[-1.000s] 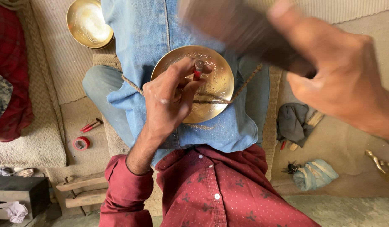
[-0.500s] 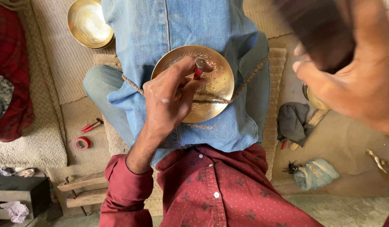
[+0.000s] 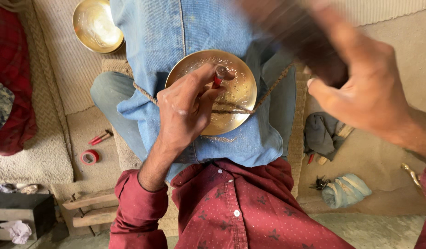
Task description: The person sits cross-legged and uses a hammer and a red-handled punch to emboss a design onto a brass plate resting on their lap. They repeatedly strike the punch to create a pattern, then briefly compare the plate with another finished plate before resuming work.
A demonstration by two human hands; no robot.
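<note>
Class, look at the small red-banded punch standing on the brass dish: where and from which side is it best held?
Grip the punch on its shaft, just above the tip, coming from the left as the left hand does. It stands near upright on the brass dish, so pinching low steadies the tip and leaves the top free for the blurred block in the right hand.

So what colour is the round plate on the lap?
The plate is shiny gold with tiny dotted patterns, seen in the head view.
</note>
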